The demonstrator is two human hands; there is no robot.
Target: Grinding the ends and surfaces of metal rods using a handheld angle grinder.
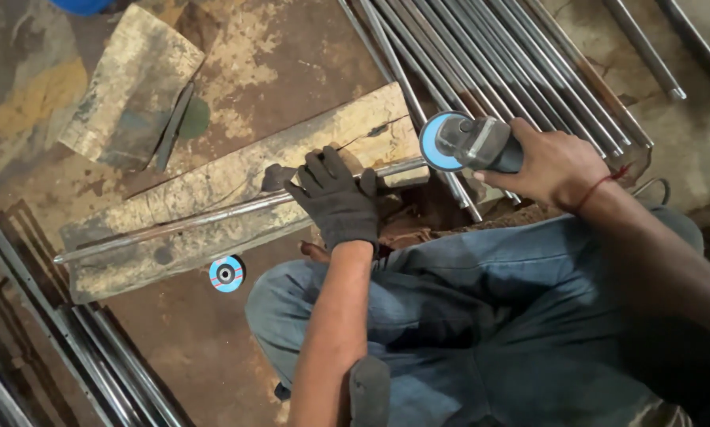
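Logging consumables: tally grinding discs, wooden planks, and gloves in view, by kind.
Grinding discs: 2, one on the angle grinder, one loose on the floor
Wooden planks: 2, long, short
Gloves: 1, on the left hand
Total: 5

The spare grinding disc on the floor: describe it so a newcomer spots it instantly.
Start at the long wooden plank the gloved left hand presses a rod onto. Just below its near edge, beside the person's knee, lies the spare disc: small, round, blue, loose on the floor, unlike the grinder's mounted one.
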